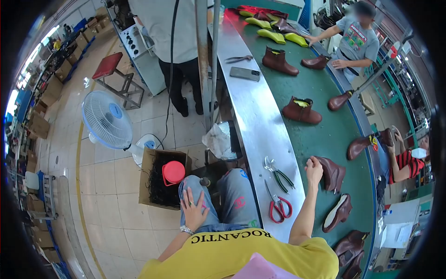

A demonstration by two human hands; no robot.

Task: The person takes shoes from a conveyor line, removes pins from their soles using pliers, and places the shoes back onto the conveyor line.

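My left hand [194, 209] lies flat on my left thigh, fingers spread, holding nothing. Out over the green conveyor belt [310, 139], my right hand [314, 170] has its fingers curled at the top edge of a brown ankle boot [333, 175], apparently gripping it. Beyond it on the belt stands another brown boot [302, 110] with yellow-green inside. Closer to me, a brown boot with a pale sole [338, 213] rests on its side. On the metal ledge beside my right arm are red-handled scissors [280, 208] and green-handled pliers [278, 175].
A phone [245, 74] lies farther up the metal ledge [265, 116]. Left of my legs are a cardboard box [147, 179] with a red container [174, 172] and a fan [108, 116]. Two co-workers [357, 42] handle boots across the belt; another person [179, 79] stands ahead.
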